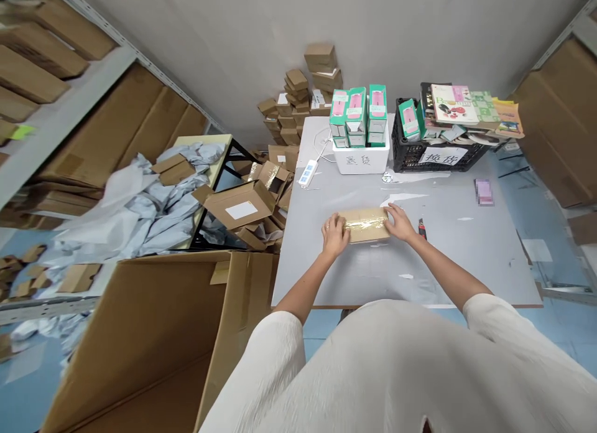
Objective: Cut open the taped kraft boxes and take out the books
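Observation:
A small cardboard box (366, 232) with shiny clear tape along its top lies on the grey-white table (321, 277). My left hand (335, 234) grips its left end, fingers curled over the edge. At the right end my right hand (399, 223) holds the box, thumb and fingers around the corner. A red and black utility knife (422, 228) rests on the table just beyond my right hand. Behind the box is a white scrap of paper (405, 198). The underside of the box is hidden.
At the table's back stand a white bin (361, 162) of green-and-pink boxes and a black crate (410, 148) of books. A power strip (308, 172) lies left of them. A large open carton (233, 333) stands left of the table, near heaped boxes (242, 206).

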Demonstrator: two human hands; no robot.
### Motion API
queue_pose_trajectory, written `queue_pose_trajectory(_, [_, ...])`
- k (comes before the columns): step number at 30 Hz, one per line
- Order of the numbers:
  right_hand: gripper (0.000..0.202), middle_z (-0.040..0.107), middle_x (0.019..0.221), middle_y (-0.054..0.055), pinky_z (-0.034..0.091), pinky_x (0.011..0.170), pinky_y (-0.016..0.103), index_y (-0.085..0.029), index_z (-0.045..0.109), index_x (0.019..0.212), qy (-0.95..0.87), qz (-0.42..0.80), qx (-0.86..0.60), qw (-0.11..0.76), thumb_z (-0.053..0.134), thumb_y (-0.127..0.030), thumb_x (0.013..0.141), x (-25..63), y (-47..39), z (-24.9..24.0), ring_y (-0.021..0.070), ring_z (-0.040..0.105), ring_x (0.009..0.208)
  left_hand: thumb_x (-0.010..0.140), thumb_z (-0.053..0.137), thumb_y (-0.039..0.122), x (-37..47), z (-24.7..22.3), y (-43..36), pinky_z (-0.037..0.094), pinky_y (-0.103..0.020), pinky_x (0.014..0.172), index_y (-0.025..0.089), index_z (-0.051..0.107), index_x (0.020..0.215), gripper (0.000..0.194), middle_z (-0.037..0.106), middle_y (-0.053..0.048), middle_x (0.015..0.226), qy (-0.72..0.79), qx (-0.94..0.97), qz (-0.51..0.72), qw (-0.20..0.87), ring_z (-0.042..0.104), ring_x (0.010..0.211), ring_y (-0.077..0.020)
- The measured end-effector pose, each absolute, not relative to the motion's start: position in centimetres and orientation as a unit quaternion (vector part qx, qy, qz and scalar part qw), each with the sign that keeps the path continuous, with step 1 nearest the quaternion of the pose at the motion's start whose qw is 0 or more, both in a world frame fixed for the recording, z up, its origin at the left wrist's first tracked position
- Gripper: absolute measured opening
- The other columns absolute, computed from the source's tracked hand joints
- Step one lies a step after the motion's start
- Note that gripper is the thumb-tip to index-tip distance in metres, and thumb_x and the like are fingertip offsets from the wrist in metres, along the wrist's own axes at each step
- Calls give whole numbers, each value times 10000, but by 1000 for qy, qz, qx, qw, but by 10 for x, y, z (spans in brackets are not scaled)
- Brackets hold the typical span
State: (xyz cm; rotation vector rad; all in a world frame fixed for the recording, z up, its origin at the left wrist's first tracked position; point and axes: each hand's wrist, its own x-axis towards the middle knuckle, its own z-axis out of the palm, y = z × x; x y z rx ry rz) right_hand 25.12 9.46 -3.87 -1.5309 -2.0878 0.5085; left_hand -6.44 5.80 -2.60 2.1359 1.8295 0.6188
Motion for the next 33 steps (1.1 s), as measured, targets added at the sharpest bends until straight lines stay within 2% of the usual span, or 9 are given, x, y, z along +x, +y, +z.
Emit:
queue_pose_trajectory(4, [630,505,1673,147,432,1230,583,-254,571,1590,-772,191,-571,206,576,-382,973,235,99,-36,393,487,1498,996,600,410,-75,-32,55,420,-619,1196,214,561,1479,523,520,-230,1586,680,682,225,148,494,1458,-424])
queue_pose_trajectory(8, [653,530,1627,153,464,1202,566,-250,610,1550,-778,179,-568,198,628,-348,905,236,92,-39,391,526,1446,995,585,373,-79,-41,54,470,-573,1148,223,511,1533,563,599,-202,1500,661,692,224,187,541,1401,-397])
queue_pose_trajectory(12, [654,555,1581,143,457,1207,573,-271,622,1534,-774,180,-577,190,652,-355,886,239,84,-36,390,537,1426,993,549,284,-75,-48,55,487,-542,1153,239,511,1546,556,577,-184,1553,626,716,250,181,540,1428,-373])
queue_pose_trajectory(18, [673,475,1656,171,442,1224,555,-234,567,1575,-770,179,-589,167,618,-402,926,237,79,-31,390,460,1515,906,636,230,-74,-50,64,487,-534,1211,226,419,1619,745,531,-189,1587,623,682,318,214,534,1476,-347])
queue_pose_trajectory(22, [670,480,1657,169,430,1212,594,-253,583,1559,-763,179,-590,192,617,-379,902,234,77,-29,402,457,1506,863,615,148,-80,-45,66,482,-543,1236,251,456,1591,752,544,-163,1570,599,689,336,232,552,1472,-326])
queue_pose_trajectory(26, [637,484,1661,170,409,1210,577,-227,614,1533,-762,164,-594,197,592,-370,912,231,76,-22,397,462,1492,857,561,82,-82,-39,69,487,-485,1253,259,492,1557,726,518,-147,1582,585,697,343,231,531,1503,-281])
queue_pose_trajectory(29, [594,573,1587,158,436,1164,551,-237,607,1534,-757,146,-605,200,557,-400,965,229,78,-15,383,524,1416,866,551,63,-81,-37,72,464,-463,1279,249,488,1556,718,448,-152,1640,574,699,359,229,486,1546,-278])
queue_pose_trajectory(33, [540,750,1329,142,452,1102,545,-234,543,1547,-723,151,-636,225,433,-446,1064,226,86,-5,362,624,1250,884,624,113,-82,-44,70,529,-503,1200,256,379,1619,788,382,-177,1660,568,666,407,260,579,1433,-303])
